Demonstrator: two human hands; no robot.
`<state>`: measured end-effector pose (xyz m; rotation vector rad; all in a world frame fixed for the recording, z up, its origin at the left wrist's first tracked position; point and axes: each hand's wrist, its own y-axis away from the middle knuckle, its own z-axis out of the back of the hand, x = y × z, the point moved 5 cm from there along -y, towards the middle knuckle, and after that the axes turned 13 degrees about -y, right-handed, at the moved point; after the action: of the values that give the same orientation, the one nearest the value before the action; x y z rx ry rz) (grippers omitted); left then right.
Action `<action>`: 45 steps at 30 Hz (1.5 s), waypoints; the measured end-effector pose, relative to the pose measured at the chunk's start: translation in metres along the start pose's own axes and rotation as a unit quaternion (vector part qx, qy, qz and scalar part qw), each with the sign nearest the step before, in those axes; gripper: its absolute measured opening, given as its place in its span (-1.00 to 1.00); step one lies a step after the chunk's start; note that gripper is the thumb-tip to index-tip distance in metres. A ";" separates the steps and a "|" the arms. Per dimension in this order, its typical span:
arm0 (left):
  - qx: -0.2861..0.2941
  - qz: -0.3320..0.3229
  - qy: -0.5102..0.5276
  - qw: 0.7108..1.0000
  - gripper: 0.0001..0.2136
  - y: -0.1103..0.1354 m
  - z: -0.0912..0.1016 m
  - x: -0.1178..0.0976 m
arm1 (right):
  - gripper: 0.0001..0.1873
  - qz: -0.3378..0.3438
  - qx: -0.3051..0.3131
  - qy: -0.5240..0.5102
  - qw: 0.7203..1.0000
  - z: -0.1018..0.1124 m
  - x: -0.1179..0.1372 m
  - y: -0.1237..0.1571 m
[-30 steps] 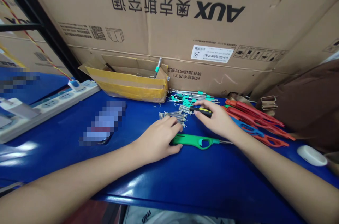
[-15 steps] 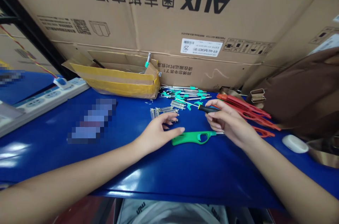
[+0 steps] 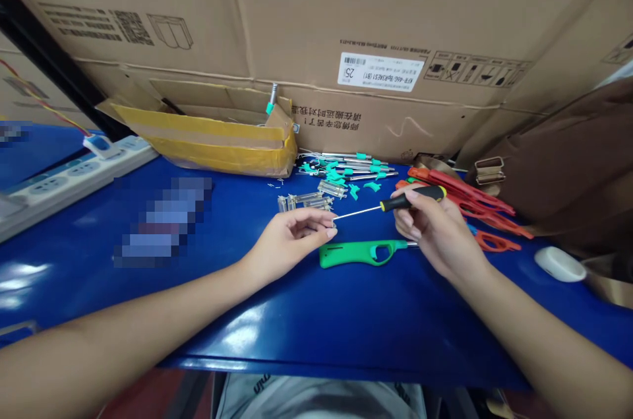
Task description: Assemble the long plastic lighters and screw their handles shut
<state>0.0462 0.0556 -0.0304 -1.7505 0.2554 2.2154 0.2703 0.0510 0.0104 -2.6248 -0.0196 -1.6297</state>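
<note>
My right hand (image 3: 435, 231) grips a small screwdriver (image 3: 413, 198) with a black and yellow handle, its thin shaft pointing left. The tip meets my left hand (image 3: 287, 244), whose thumb and fingers pinch something tiny that I cannot make out. A green lighter shell (image 3: 363, 252) lies on the blue table (image 3: 316, 326) just below and between both hands. Small metal clips (image 3: 306, 201) lie just beyond my left hand.
Green-tipped metal rods (image 3: 346, 168) are heaped behind the clips. Red and orange lighter shells (image 3: 469, 204) pile up at the right. A taped cardboard tray (image 3: 208, 142) and big cartons (image 3: 316, 30) stand behind. A power strip (image 3: 64, 175) lies left, a white object (image 3: 558, 264) right.
My right hand lifted the screwdriver and turned its tip to my left hand. My left hand left the metal clips, rose slightly and closed into a pinch.
</note>
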 end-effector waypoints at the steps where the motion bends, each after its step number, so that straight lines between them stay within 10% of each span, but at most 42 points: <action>1: 0.002 -0.005 -0.001 1.000 -0.74 0.001 0.000 -0.001 | -0.74 0.007 0.005 -0.004 1.000 0.000 0.000 0.000; 24: -0.008 -0.128 -0.191 0.973 -0.91 0.005 -0.001 -0.017 | -0.84 0.098 0.017 0.069 0.993 0.002 0.002 0.004; 45: -0.010 -0.105 -0.218 0.970 -0.89 0.004 -0.001 -0.014 | -0.90 0.101 0.029 0.118 0.987 0.001 0.006 0.009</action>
<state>0.0482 0.0496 -0.0168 -1.1869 -0.0515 2.3699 0.2744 0.0423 0.0148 -2.2897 0.1979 -1.8231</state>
